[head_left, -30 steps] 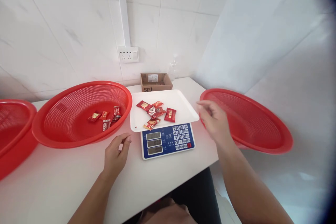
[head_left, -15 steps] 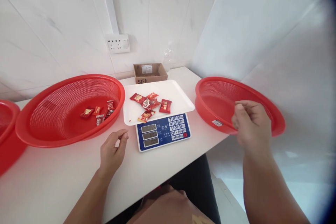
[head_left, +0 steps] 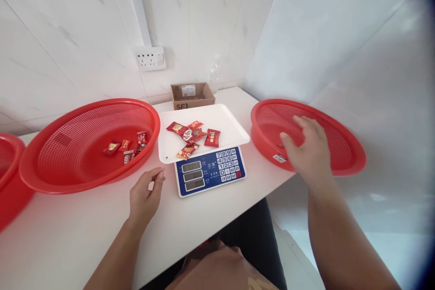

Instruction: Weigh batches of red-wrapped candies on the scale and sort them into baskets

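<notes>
Head view: the right hand (head_left: pixel 307 152) hovers over the red plastic basket (head_left: pixel 267 147) on the right, its fingers spread wide and the thumb held apart. Near the electronic scale (head_left: pixel 210 176), the left hand (head_left: pixel 144 195) is loosely curled, thumb tip meeting forefinger. Red-wrapped candies (head_left: pixel 187 136) lie on the scale's white tray (head_left: pixel 233 124), most overlapping in a cluster, one just beside them to the right. More wrapped candies (head_left: pixel 125 146) sit inside the red mesh basket (head_left: pixel 68 140) left of the scale. Behind the tray, a cardboard box (head_left: pixel 199 103) and a clear bottle (head_left: pixel 215 76) stand on the white surface (head_left: pixel 190 222).
</notes>
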{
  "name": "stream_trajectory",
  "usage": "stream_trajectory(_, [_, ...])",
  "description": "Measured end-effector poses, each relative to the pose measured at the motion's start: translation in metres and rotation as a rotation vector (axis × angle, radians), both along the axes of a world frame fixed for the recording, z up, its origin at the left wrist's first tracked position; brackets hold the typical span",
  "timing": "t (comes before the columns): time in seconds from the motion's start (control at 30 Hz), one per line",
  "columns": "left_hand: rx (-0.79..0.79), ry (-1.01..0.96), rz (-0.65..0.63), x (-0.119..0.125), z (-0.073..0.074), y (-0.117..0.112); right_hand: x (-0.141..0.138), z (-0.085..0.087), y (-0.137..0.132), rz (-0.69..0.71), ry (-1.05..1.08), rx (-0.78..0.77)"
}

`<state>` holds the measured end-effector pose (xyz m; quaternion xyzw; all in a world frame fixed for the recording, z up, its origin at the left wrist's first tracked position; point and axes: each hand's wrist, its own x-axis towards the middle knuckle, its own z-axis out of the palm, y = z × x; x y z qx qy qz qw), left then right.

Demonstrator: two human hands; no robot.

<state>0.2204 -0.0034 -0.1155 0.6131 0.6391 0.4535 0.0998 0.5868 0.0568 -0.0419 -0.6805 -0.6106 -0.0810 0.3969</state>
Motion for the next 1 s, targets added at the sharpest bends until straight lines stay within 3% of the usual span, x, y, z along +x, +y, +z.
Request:
stream_trajectory(0.1, [-0.016,-0.005,0.007,0.001,0.0,0.001,-0.029,-0.013,0.008,0.178,-0.107,-0.007])
stream_trajectory(0.2, [-0.028,-0.02,0.012,0.0,0.0,0.002,-0.07,-0.021,0.013,0.343,-0.199,-0.113])
stream_trajectory(0.37, [-0.032,-0.055,0.012,-0.001,-0.001,0.004,-0.141,-0.015,0.009,0.735,-0.36,-0.25])
stream_trajectory(0.47, [-0.03,-0.067,0.012,-0.002,-0.001,0.005,-0.162,-0.014,0.009,0.901,-0.441,-0.26])
stream_trajectory(0.57, [-0.026,-0.07,-0.003,-0.002,0.0,0.005,-0.164,-0.019,0.014,0.914,-0.451,-0.287])
stream_trajectory(0.73, [-0.022,-0.087,-0.019,0.0,0.001,0.003,-0.15,-0.026,0.022,0.794,-0.332,-0.257])
stream_trajectory(0.87, [-0.028,-0.092,-0.033,0.0,-0.001,0.003,-0.154,-0.014,0.04,0.71,-0.241,-0.299])
stream_trajectory(1.0, [-0.041,-0.101,-0.037,-0.001,-0.004,0.004,-0.184,0.0,0.071,0.714,-0.318,-0.396])
